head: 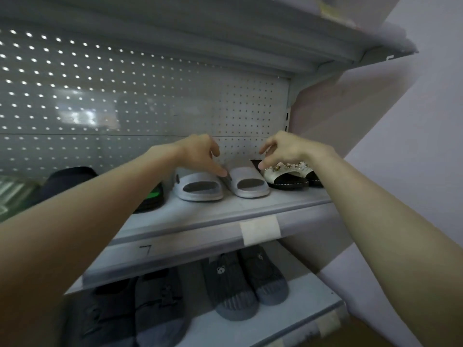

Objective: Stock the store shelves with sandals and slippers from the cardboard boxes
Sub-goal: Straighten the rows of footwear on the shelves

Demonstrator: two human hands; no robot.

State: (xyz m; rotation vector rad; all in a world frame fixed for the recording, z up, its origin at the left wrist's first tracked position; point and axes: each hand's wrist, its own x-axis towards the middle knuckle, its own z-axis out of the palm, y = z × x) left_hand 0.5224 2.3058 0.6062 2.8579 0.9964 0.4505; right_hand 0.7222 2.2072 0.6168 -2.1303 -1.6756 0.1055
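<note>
Two pale grey slide slippers stand side by side on the middle shelf point(200, 216), the left one point(199, 187) and the right one point(248, 184). My left hand point(200, 152) hovers over them, fingers apart, a fingertip touching the gap between the two. My right hand point(283, 149) is above the right slipper, fingers apart, a fingertip near a white beaded sandal with a black sole point(288, 175). Neither hand holds anything.
A black and green slipper point(152, 199) and a dark slipper point(70, 177) lie left of the grey pair. The lower shelf point(288, 319) carries dark grey knitted slippers point(245, 281) and black slides point(157, 309). A pegboard back panel point(150, 101) and an upper shelf point(225, 33) close the space; a wall is at right.
</note>
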